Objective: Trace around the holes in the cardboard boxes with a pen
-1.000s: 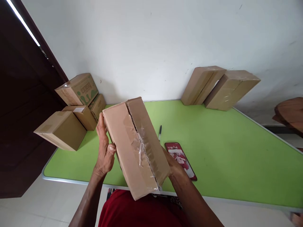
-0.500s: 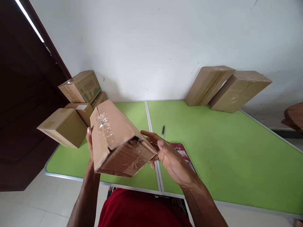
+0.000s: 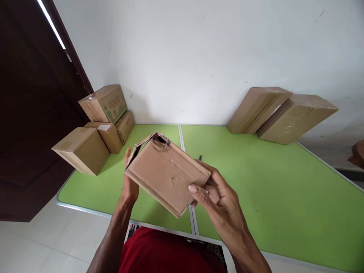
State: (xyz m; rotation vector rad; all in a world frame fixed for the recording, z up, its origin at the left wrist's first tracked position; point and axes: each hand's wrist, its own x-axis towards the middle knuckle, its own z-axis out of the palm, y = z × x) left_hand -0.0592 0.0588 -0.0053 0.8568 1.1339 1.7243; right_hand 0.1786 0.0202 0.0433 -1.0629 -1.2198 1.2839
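A worn brown cardboard box [image 3: 167, 174] is held tilted above the table, with one face toward me. It has a torn, dark hole at its top corner and a gap along its left edge. My right hand [image 3: 220, 197] grips its right corner, thumb on the near face and fingers around the side. At the box's left side is my left hand [image 3: 131, 185], supporting it; most of its fingers are hidden behind the cardboard. The tip of a dark pen [image 3: 200, 157] shows just beyond my right hand.
The green folding table [image 3: 284, 197] has a pale centre seam. Several cardboard boxes [image 3: 82, 148] are grouped at the left, one stacked on others. Two larger boxes [image 3: 258, 110] lean against the wall [image 3: 182, 57] at the back right. A dark door [image 3: 34, 113] stands at left.
The box has been turned in my hands, so a different face with the torn corner now points up toward me. My right thumb has moved onto that face. The red printed item is now hidden.
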